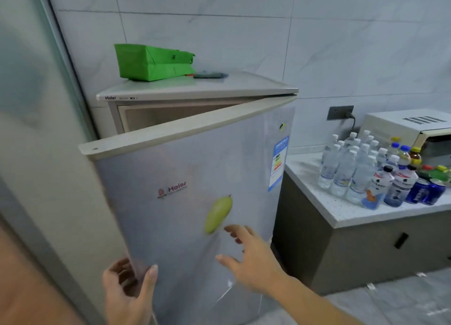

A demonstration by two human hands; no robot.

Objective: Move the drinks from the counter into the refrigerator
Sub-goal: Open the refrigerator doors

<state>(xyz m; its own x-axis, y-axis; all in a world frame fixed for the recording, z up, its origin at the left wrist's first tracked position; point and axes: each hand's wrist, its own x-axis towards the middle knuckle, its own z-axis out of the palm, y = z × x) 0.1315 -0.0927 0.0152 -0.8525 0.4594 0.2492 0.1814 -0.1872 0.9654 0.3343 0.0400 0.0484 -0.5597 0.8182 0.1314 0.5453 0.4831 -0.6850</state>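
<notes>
None of the drinks [380, 171] had left the counter [341, 210] at far right when our left hand [129, 285] curled round the refrigerator door [185, 202] edge, right hand [249, 256] spread, empty.

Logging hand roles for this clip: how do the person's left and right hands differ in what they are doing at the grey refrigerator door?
The left hand curls around the free edge of the partly open grey refrigerator door, thumb on its front; the right hand is open with fingers spread and grips nothing. The left hand sits at the door's edge; the right hand is over the door's front face, just below the green fruit sticker. Both are bare and hold no drink.
</notes>
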